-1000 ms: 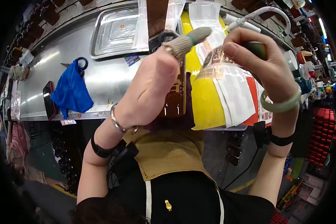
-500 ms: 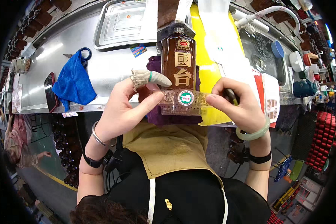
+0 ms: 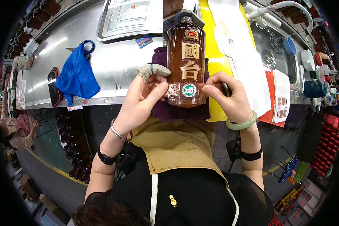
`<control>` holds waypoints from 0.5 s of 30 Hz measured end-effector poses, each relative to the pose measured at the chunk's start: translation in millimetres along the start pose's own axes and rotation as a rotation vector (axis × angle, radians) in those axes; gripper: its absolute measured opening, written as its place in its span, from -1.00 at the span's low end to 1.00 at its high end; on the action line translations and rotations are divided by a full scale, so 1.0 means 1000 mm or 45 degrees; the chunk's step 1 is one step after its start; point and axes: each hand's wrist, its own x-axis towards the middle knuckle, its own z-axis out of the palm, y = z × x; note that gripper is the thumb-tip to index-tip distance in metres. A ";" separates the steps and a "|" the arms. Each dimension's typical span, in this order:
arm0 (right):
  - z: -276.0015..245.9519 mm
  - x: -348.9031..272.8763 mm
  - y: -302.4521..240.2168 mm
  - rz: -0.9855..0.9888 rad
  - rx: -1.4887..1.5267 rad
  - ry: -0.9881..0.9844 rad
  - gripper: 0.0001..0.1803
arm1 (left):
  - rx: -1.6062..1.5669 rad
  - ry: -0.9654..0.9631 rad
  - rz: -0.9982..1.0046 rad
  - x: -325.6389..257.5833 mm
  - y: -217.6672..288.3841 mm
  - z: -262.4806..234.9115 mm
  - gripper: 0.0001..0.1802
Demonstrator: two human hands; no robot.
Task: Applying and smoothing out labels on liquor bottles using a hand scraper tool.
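A brown glass bottle (image 3: 173, 49) with large gold characters lies on a purple cloth (image 3: 159, 56), its neck pointing away from me. Across its lower part stretches a clear label strip (image 3: 174, 89) with a round green-and-white emblem. My left hand (image 3: 139, 96) pinches the strip's left end between thumb and fingers; a knitted finger cot (image 3: 145, 71) covers its index finger. At the other end, my right hand (image 3: 233, 100) is closed on the strip with thumb and index finger. A dark slim object (image 3: 225, 89), mostly hidden, is tucked in that palm.
On the steel bench (image 3: 113, 71) lie a blue cloth (image 3: 77, 75), scissors (image 3: 88, 47), a phone (image 3: 53, 84) and a metal tray (image 3: 132, 24). White label sheets (image 3: 248, 71) lie over yellow material on the right, beside red-and-white papers (image 3: 278, 98). Beyond is a sink (image 3: 273, 51) with a faucet.
The view has shifted slightly. Both hands have drawn closer together, and the strip now sits against the bottle's lower face, less spread out below it.
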 end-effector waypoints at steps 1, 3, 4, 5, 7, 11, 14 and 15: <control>0.002 0.000 0.003 -0.027 0.031 -0.004 -0.81 | -0.012 -0.008 0.000 0.000 -0.002 -0.002 -0.68; 0.005 0.000 0.007 -0.056 0.077 0.003 -0.83 | -0.079 0.004 -0.005 -0.001 -0.006 -0.005 -0.70; 0.007 0.000 0.010 -0.056 0.094 0.012 -0.84 | -0.187 0.014 -0.052 -0.002 -0.006 -0.006 -0.70; 0.009 0.000 0.010 -0.059 0.112 0.021 -0.85 | -0.293 0.027 -0.097 -0.003 -0.004 -0.006 -0.71; 0.008 -0.002 0.008 -0.072 0.138 0.013 -0.85 | -0.454 0.067 -0.144 -0.004 -0.001 -0.006 -0.73; 0.010 0.000 0.009 0.017 0.199 0.009 -0.85 | -0.123 0.181 -0.137 -0.003 -0.005 0.003 -0.63; 0.011 -0.001 0.012 0.002 0.260 -0.019 -0.84 | -0.122 0.187 -0.154 -0.004 -0.007 0.004 -0.62; 0.011 -0.001 0.013 0.002 0.280 -0.021 -0.84 | -0.125 0.190 -0.150 -0.004 -0.007 0.005 -0.63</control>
